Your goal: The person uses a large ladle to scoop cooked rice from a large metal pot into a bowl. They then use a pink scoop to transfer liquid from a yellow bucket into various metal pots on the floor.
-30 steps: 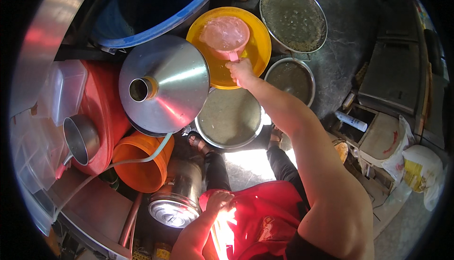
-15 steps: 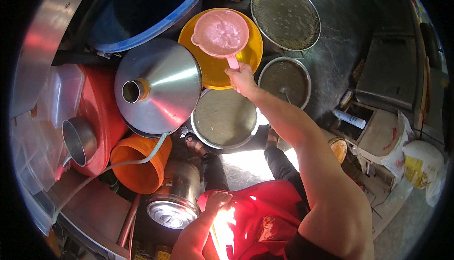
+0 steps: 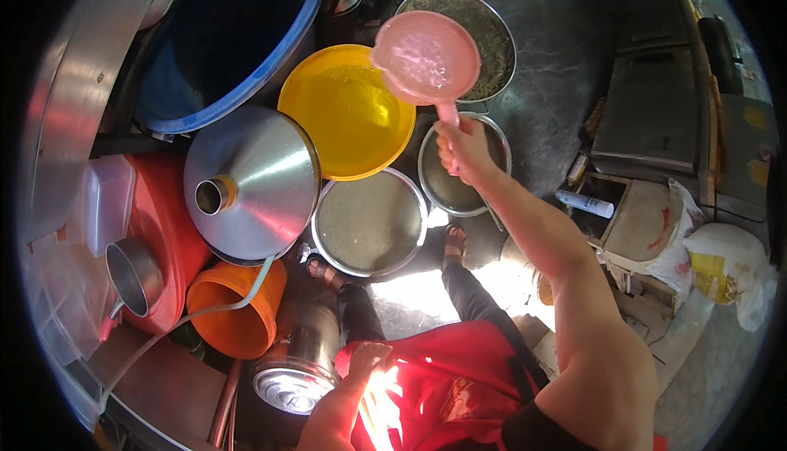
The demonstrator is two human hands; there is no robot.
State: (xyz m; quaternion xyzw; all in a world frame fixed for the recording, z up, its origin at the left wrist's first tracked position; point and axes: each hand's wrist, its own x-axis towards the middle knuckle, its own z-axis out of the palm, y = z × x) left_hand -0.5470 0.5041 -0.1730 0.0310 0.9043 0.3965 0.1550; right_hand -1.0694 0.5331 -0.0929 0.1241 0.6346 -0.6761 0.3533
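My right hand (image 3: 464, 149) grips the handle of a pink plastic scoop (image 3: 426, 59) that holds water. The scoop hangs in the air between a yellow basin (image 3: 344, 111) full of water and a large steel pot (image 3: 484, 20) at the back. Just under my hand stands a smaller steel pot (image 3: 459, 197) with dark liquid. My left hand (image 3: 370, 359) rests low against my red apron (image 3: 459, 385), fingers curled, next to a steel canister (image 3: 299, 361).
A steel cone-shaped funnel lid (image 3: 250, 180) covers a vessel on the left. Behind it is a big blue tub (image 3: 221, 41). A red barrel (image 3: 168, 221), an orange bucket (image 3: 234, 303), a round steel pot (image 3: 369, 221) and a white hose (image 3: 197, 312) crowd the floor. Boxes and bags (image 3: 721, 271) lie right.
My right hand lifted the pink scoop out of the yellow basin and carried it to the right, toward the steel pots. My left hand stayed put.
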